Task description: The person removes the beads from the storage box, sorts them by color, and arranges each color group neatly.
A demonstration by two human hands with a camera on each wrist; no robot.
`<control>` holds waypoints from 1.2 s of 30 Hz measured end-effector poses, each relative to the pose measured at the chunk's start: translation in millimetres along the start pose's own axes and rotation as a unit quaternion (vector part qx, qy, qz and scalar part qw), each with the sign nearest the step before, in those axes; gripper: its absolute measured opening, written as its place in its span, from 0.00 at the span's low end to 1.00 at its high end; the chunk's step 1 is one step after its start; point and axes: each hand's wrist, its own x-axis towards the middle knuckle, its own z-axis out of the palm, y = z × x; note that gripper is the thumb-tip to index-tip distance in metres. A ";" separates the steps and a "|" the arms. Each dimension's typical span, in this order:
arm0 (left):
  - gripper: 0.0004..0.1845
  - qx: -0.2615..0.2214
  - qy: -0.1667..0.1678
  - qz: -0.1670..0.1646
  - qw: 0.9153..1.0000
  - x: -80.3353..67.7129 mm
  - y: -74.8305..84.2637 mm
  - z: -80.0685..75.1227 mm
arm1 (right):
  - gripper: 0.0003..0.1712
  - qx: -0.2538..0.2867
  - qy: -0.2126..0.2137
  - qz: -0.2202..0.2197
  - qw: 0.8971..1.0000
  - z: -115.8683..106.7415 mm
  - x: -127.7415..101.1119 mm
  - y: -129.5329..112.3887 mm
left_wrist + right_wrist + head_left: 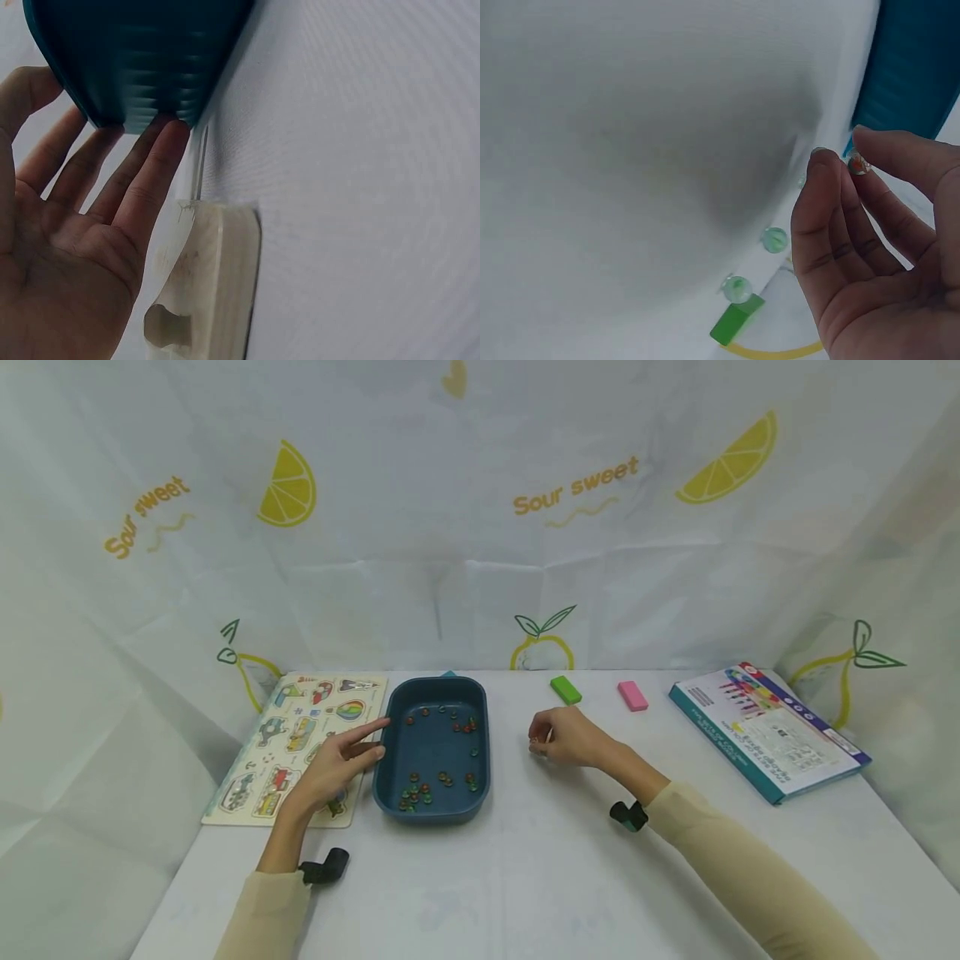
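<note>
Centre of head view, tray (480, 735): we count many marbles (420, 789) inside already.
Right hand (567, 739): pinches one marble (857, 163); two loose marbles (773, 239) remain.
Left hand (333, 766): fingers straight, steadying tray wall.

Dark teal tray (431, 810), green block (566, 689), pink block (632, 695)

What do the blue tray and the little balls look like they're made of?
Blue tray: probably matte plastic, with an even dark teal colour, rounded moulded corners and no glare. Marble pinched by the right hand: likely glass, clear and glossy with a coloured swirl inside. Marbles on the table: same look.
</note>
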 end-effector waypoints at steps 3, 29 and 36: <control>0.30 0.002 0.000 -0.002 1.000 0.5 -0.4 0.3 | 0.04 -0.007 0.000 0.009 1.000 3.6 -1.6 3.6; 0.30 0.008 0.006 -0.008 1.000 -0.5 -0.4 1.5 | 0.08 -0.015 -0.013 -0.004 1.000 4.7 -4.3 8.1; 0.30 0.008 0.006 -0.010 1.000 -0.9 1.0 0.8 | 0.11 -0.012 0.025 -0.014 1.000 -19.9 1.8 -17.2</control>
